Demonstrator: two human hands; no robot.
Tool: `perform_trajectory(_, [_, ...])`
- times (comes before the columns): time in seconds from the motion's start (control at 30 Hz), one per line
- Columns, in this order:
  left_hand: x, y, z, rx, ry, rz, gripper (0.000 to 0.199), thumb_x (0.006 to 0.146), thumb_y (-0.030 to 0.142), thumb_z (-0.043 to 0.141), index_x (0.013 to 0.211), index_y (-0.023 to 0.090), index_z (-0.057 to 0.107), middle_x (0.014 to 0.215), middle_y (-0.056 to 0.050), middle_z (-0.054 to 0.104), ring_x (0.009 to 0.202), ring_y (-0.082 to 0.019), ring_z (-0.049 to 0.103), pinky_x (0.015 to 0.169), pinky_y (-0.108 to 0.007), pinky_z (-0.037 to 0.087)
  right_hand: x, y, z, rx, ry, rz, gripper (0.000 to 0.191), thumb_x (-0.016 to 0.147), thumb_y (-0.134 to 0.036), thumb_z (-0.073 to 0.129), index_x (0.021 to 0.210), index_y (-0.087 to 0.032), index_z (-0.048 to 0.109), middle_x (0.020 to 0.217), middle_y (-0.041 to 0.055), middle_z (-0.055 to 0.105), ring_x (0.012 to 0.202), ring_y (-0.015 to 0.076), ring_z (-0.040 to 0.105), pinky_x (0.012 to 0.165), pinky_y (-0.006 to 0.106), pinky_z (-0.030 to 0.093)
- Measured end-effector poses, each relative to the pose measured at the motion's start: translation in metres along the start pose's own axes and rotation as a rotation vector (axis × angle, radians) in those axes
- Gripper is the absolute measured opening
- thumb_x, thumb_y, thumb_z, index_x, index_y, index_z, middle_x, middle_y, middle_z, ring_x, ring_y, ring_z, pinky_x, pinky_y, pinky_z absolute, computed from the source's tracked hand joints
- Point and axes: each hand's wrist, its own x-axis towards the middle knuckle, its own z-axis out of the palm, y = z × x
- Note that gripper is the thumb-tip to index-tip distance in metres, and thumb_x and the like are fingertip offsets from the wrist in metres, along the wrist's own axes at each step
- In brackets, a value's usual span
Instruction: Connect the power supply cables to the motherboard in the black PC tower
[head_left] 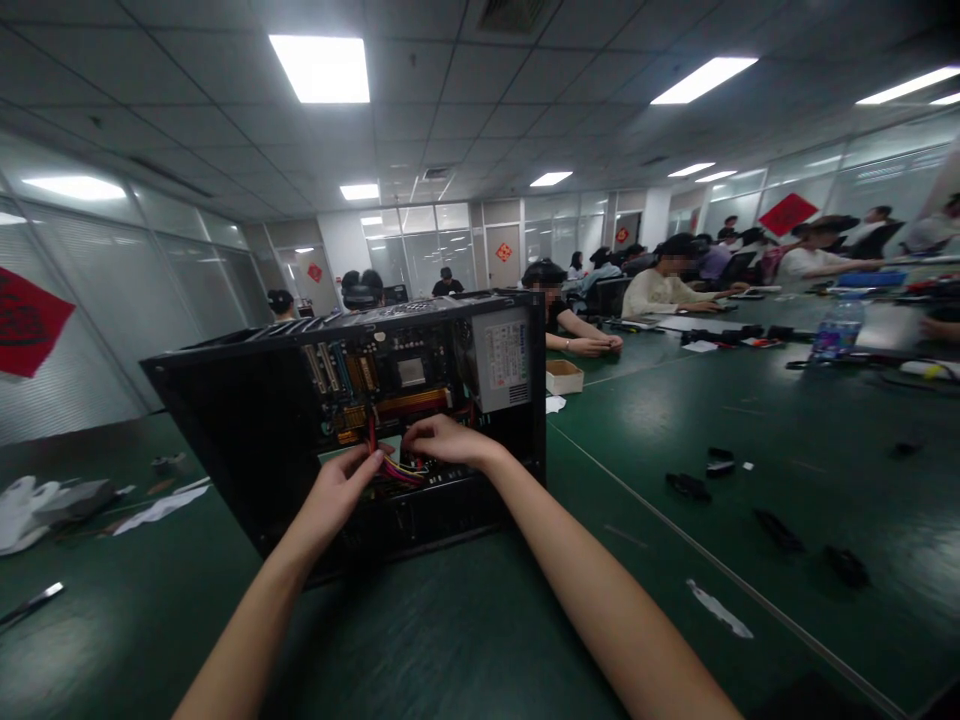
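A black computer case (217,430) stands on the table in front of me with its side panel off. Inside it I see a motherboard (382,375) with a square silver chip and a power supply (506,360) with a white label. My left hand (346,485) is at the lower part of the case, thumb and fingers pinched on a bundle of coloured wires (405,472). Just right of it, my right hand (450,440) reaches in with its fingers bent and closed by the wires. Its fingertips are partly hidden, so what they hold does not show.
On the green table (637,450), several small black parts (688,487) and a torn white strip (718,608) lie to the right. Behind the case are a small open box (564,377) and a seated person (570,320). A plastic bottle (836,330) stands farther right; a metal-tipped tool (34,603) lies left.
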Motion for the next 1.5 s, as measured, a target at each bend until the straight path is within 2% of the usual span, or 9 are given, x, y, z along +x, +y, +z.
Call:
perform_trajectory(0.13, [-0.001, -0.002, -0.004, -0.032, 0.014, -0.018, 0.057, 0.082, 0.064, 0.057, 0.104, 0.013, 0.073, 0.104, -0.011, 0.074, 0.103, -0.028, 0.066, 0.103, -0.042, 0.043, 0.005, 0.008, 0.004, -0.097, 0.065, -0.095, 0.022, 0.090, -0.025, 0.056, 0.100, -0.013, 0.072, 0.097, 0.0050, 0.073, 0.089, 0.0156, 0.064, 0.074, 0.022, 0.045])
perform_trajectory(0.33, [-0.001, -0.005, -0.005, -0.069, 0.016, -0.028, 0.057, 0.082, 0.064, 0.056, 0.102, 0.013, 0.073, 0.101, -0.010, 0.075, 0.098, -0.028, 0.066, 0.103, -0.043, 0.043, 0.002, -0.001, 0.011, -0.450, 0.300, -0.075, 0.028, 0.097, -0.034, 0.051, 0.101, -0.017, 0.072, 0.100, 0.0066, 0.074, 0.091, 0.0164, 0.065, 0.077, 0.024, 0.041])
perform_trajectory(0.43, [-0.002, -0.003, -0.004, -0.068, 0.005, -0.013, 0.053, 0.083, 0.062, 0.057, 0.101, 0.014, 0.073, 0.102, -0.009, 0.074, 0.099, -0.027, 0.065, 0.102, -0.041, 0.044, -0.003, -0.016, 0.014, -0.367, 0.373, -0.152, 0.037, 0.099, -0.044, 0.046, 0.101, -0.017, 0.071, 0.098, 0.0066, 0.073, 0.089, 0.0159, 0.065, 0.076, 0.024, 0.041])
perform_trajectory(0.67, [-0.005, 0.001, -0.005, -0.026, 0.014, 0.041, 0.048, 0.082, 0.060, 0.057, 0.096, 0.017, 0.073, 0.100, -0.007, 0.073, 0.104, -0.027, 0.062, 0.098, -0.038, 0.046, -0.012, -0.050, 0.032, -0.192, 0.314, -0.376, 0.036, 0.089, -0.050, 0.060, 0.096, -0.016, 0.068, 0.089, 0.0032, 0.069, 0.082, 0.0153, 0.061, 0.072, 0.024, 0.042])
perform_trajectory(0.9, [-0.005, -0.003, -0.001, 0.030, 0.024, 0.101, 0.044, 0.084, 0.057, 0.054, 0.093, 0.016, 0.070, 0.092, -0.005, 0.071, 0.091, -0.023, 0.062, 0.089, -0.034, 0.048, -0.014, -0.058, 0.040, -0.167, 0.380, -0.292, 0.021, 0.089, -0.036, 0.060, 0.085, -0.016, 0.067, 0.080, 0.0025, 0.068, 0.076, 0.0161, 0.060, 0.073, 0.026, 0.044])
perform_trajectory(1.07, [-0.002, -0.003, 0.003, 0.072, 0.089, 0.135, 0.040, 0.087, 0.053, 0.052, 0.087, 0.016, 0.067, 0.089, -0.004, 0.069, 0.090, -0.022, 0.060, 0.085, -0.030, 0.048, -0.005, -0.049, 0.029, 0.095, 0.283, -0.303, 0.015, 0.088, -0.026, 0.059, 0.092, -0.015, 0.069, 0.093, 0.0041, 0.072, 0.093, 0.0182, 0.063, 0.086, 0.029, 0.047])
perform_trajectory(1.2, [-0.003, 0.004, 0.004, 0.116, 0.086, 0.173, 0.036, 0.090, 0.049, 0.048, 0.090, 0.017, 0.065, 0.090, -0.004, 0.067, 0.093, -0.021, 0.059, 0.086, -0.029, 0.046, -0.005, -0.046, 0.019, 0.323, 0.160, -0.248, 0.016, 0.086, -0.023, 0.061, 0.098, -0.013, 0.068, 0.094, 0.0043, 0.071, 0.091, 0.0166, 0.064, 0.079, 0.026, 0.049])
perform_trajectory(1.37, [-0.005, 0.009, 0.008, 0.217, 0.080, 0.207, 0.035, 0.093, 0.045, 0.045, 0.083, 0.016, 0.062, 0.080, -0.002, 0.063, 0.076, -0.017, 0.054, 0.072, -0.026, 0.043, -0.011, -0.047, 0.010, 0.372, 0.062, -0.219, 0.020, 0.082, -0.028, 0.066, 0.095, -0.014, 0.069, 0.091, 0.0036, 0.071, 0.082, 0.0145, 0.062, 0.066, 0.022, 0.047])
perform_trajectory(1.5, [-0.006, 0.011, 0.011, 0.221, 0.094, 0.221, 0.034, 0.094, 0.043, 0.044, 0.083, 0.016, 0.061, 0.080, -0.002, 0.062, 0.075, -0.016, 0.054, 0.071, -0.026, 0.042, -0.011, -0.045, 0.010, 0.374, 0.057, -0.254, 0.023, 0.080, -0.030, 0.067, 0.096, -0.013, 0.070, 0.092, 0.0044, 0.071, 0.082, 0.0146, 0.062, 0.068, 0.023, 0.047])
